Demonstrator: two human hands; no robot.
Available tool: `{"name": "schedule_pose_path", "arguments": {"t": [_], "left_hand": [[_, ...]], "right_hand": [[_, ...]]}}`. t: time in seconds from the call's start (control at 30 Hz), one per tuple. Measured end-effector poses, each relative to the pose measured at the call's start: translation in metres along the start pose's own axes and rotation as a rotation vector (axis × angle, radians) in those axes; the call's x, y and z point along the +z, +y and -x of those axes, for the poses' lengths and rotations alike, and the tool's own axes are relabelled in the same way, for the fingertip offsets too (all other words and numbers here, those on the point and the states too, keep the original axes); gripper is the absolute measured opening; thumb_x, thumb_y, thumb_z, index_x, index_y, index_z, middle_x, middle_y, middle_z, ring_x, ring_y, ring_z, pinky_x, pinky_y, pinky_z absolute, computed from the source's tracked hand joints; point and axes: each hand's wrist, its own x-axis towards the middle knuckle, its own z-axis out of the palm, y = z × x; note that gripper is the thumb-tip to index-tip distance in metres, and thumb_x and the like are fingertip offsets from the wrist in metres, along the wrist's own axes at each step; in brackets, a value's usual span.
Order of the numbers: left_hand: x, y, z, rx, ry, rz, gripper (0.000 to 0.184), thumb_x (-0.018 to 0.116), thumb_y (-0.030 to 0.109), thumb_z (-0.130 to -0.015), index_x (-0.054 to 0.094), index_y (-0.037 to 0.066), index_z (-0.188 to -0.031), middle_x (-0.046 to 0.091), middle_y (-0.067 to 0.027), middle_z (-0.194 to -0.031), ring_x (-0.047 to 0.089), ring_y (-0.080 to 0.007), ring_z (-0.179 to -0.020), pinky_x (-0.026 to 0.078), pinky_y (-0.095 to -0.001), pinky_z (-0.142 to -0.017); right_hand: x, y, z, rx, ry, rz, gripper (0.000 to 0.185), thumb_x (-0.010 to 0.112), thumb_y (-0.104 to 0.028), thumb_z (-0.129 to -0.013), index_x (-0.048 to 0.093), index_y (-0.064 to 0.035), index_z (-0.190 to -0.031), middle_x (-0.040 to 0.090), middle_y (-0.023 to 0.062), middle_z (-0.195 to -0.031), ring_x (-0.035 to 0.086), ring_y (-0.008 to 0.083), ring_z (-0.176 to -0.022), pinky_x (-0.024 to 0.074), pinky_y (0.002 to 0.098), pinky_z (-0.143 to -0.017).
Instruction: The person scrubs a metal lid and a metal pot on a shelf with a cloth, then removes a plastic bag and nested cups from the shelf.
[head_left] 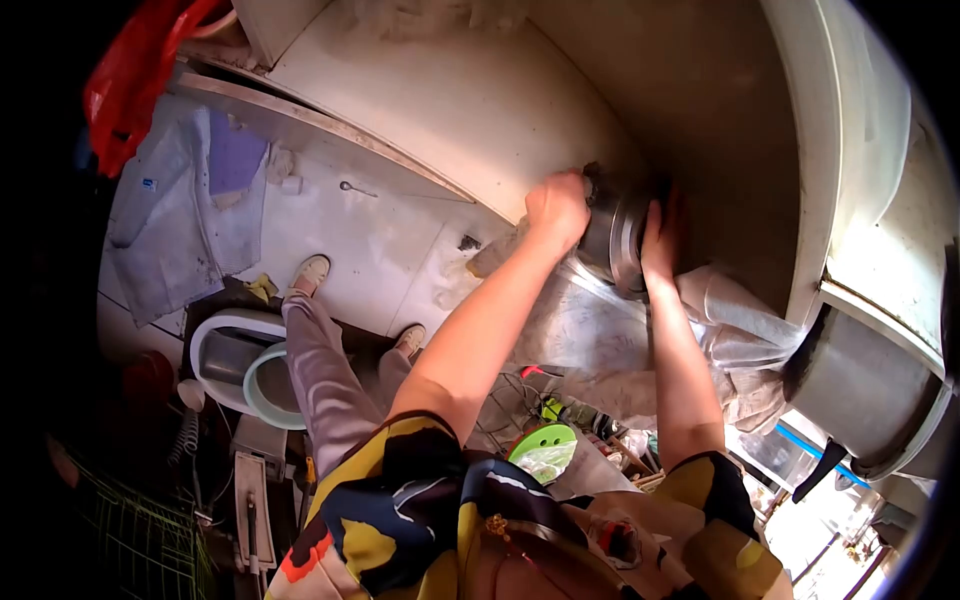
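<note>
A dark metal pot with a shiny rim (pixel 618 240) stands tilted in the corner of a pale cabinet compartment. My left hand (pixel 560 210) has its fingers closed at the pot's left side, by a dark handle or knob. On the right side of the pot lies my right hand (pixel 664 238), its fingers stretched out flat along the rim. Crumpled clear plastic sheeting (pixel 590 325) is just below the pot and between my forearms.
A metal drum-like pot (pixel 865 385) is at the right. White and green basins (pixel 235 335) stand at lower left. A grey cloth (pixel 185 225) and a spoon (pixel 357 189) lie on the floor, and a red bag (pixel 135 85) hangs upper left.
</note>
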Motion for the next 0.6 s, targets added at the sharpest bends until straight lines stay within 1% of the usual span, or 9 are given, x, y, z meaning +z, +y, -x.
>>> {"name": "schedule_pose_path", "arguments": {"t": [0.13, 0.2, 0.27, 0.3, 0.37, 0.4, 0.47, 0.53, 0.6], "left_hand": [[-0.004, -0.007, 0.018, 0.077, 0.072, 0.118, 0.023, 0.058, 0.0, -0.068, 0.058, 0.001, -0.091, 0.062, -0.0234, -0.084, 0.059, -0.0409, -0.084, 0.049, -0.0464, -0.072], [-0.002, -0.005, 0.048, 0.042, 0.006, 0.077, 0.027, 0.059, -0.001, -0.066, 0.057, 0.001, -0.094, 0.062, -0.0224, -0.088, 0.059, -0.0404, -0.085, 0.049, -0.0456, -0.073], [0.009, -0.011, 0.072, 0.105, 0.053, 0.151, 0.033, 0.059, -0.002, -0.065, 0.056, 0.002, -0.098, 0.061, -0.0215, -0.093, 0.059, -0.04, -0.087, 0.049, -0.0449, -0.074], [0.012, -0.014, 0.084, 0.09, -0.003, 0.15, 0.036, 0.06, -0.002, -0.065, 0.056, 0.002, -0.1, 0.061, -0.0212, -0.095, 0.059, -0.0397, -0.087, 0.049, -0.0445, -0.075], [0.018, -0.019, 0.101, 0.061, -0.114, 0.19, 0.041, 0.06, -0.002, -0.065, 0.056, 0.003, -0.105, 0.061, -0.0205, -0.098, 0.059, -0.0391, -0.089, 0.049, -0.0443, -0.077], [0.024, -0.021, 0.102, 0.053, -0.114, 0.196, 0.041, 0.06, -0.002, -0.065, 0.056, 0.003, -0.105, 0.061, -0.0205, -0.098, 0.059, -0.0391, -0.089, 0.049, -0.0443, -0.077], [0.037, -0.022, 0.103, -0.004, 0.074, 0.271, 0.044, 0.06, -0.002, -0.065, 0.055, 0.004, -0.108, 0.061, -0.0201, -0.101, 0.059, -0.0384, -0.09, 0.049, -0.0444, -0.077], [0.031, -0.018, 0.086, -0.009, 0.088, 0.235, 0.045, 0.059, -0.002, -0.066, 0.054, 0.004, -0.11, 0.06, -0.0207, -0.103, 0.059, -0.0383, -0.092, 0.048, -0.045, -0.078], [0.017, -0.013, 0.061, 0.005, 0.201, 0.208, 0.042, 0.06, -0.001, -0.067, 0.056, 0.005, -0.109, 0.061, -0.0215, -0.101, 0.059, -0.0392, -0.092, 0.048, -0.0456, -0.078]], "right_hand": [[-0.002, 0.001, -0.002, -0.027, -0.001, 0.001, 0.058, 0.039, -0.042, -0.093, 0.029, -0.0111, -0.141, 0.03, 0.0269, -0.139, 0.029, 0.042, -0.128, 0.025, 0.0453, -0.106], [-0.002, 0.005, -0.001, -0.053, -0.041, -0.013, 0.058, 0.039, -0.042, -0.093, 0.029, -0.011, -0.141, 0.03, 0.0269, -0.139, 0.029, 0.0416, -0.129, 0.0249, 0.0449, -0.106], [-0.002, 0.009, -0.001, -0.086, -0.036, -0.038, 0.058, 0.039, -0.041, -0.093, 0.029, -0.0073, -0.14, 0.03, 0.0267, -0.139, 0.029, 0.0407, -0.129, 0.0238, 0.0437, -0.107], [-0.004, 0.007, -0.003, -0.093, -0.038, -0.035, 0.058, 0.039, -0.041, -0.093, 0.029, -0.0073, -0.14, 0.03, 0.0267, -0.139, 0.029, 0.0407, -0.129, 0.0238, 0.0437, -0.107], [-0.007, 0.002, -0.007, -0.213, -0.032, -0.116, 0.059, 0.038, -0.04, -0.093, 0.03, -0.003, -0.139, 0.031, 0.0266, -0.139, 0.028, 0.0403, -0.129, 0.0224, 0.043, -0.107], [-0.006, 0.003, -0.005, -0.216, -0.042, -0.114, 0.059, 0.038, -0.04, -0.093, 0.03, -0.003, -0.139, 0.031, 0.0266, -0.139, 0.028, 0.0403, -0.129, 0.0224, 0.043, -0.107], [-0.006, 0.009, -0.002, -0.152, -0.032, -0.048, 0.059, 0.039, -0.039, -0.093, 0.032, -0.0006, -0.137, 0.031, 0.0266, -0.139, 0.029, 0.0401, -0.129, 0.0212, 0.0428, -0.108], [-0.007, 0.011, -0.001, -0.143, -0.034, -0.038, 0.059, 0.04, -0.039, -0.093, 0.032, -0.0008, -0.137, 0.032, 0.0265, -0.138, 0.029, 0.04, -0.129, 0.0216, 0.0429, -0.108], [-0.003, 0.009, 0.0, -0.127, -0.024, -0.04, 0.059, 0.04, -0.039, -0.093, 0.032, -0.0011, -0.137, 0.032, 0.0265, -0.138, 0.03, 0.04, -0.129, 0.022, 0.0429, -0.107]]}}
